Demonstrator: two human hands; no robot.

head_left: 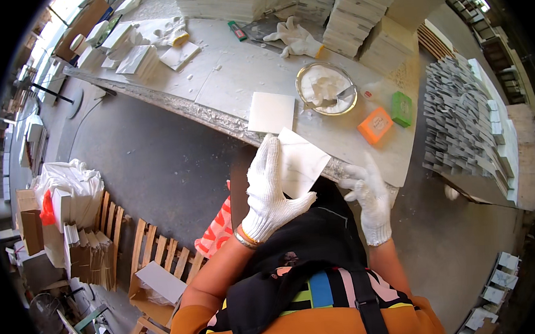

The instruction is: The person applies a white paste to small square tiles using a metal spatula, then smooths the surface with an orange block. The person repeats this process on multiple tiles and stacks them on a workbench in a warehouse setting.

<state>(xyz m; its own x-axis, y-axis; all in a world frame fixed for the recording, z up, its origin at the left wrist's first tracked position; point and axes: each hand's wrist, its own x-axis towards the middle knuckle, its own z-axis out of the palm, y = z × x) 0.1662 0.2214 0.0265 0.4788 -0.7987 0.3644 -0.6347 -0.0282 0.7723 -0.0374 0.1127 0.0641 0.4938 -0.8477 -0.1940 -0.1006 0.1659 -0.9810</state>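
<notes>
My left hand [270, 194], in a white knit glove, grips a square white tile [303, 161] with faint grey veins by its left edge, tilted at the table's front edge. My right hand [367, 195], gloved too, is apart from the tile to its right; its fingers are spread, slightly blurred, with nothing seen in them. Just beyond the held tile, another square white tile [271, 112] lies flat on the table. Right of that stands a metal bowl [300, 82] of white paste with a putty knife [345, 93] in it.
On the pale stone table [226, 78] lie an orange box [375, 125], a green box [401, 109] and a spare white glove [296, 38]. Tall tile stacks [359, 14] line its far side. More tiles [136, 62] sit at the left. Wooden pallets [157, 248] stand on the floor, lower left.
</notes>
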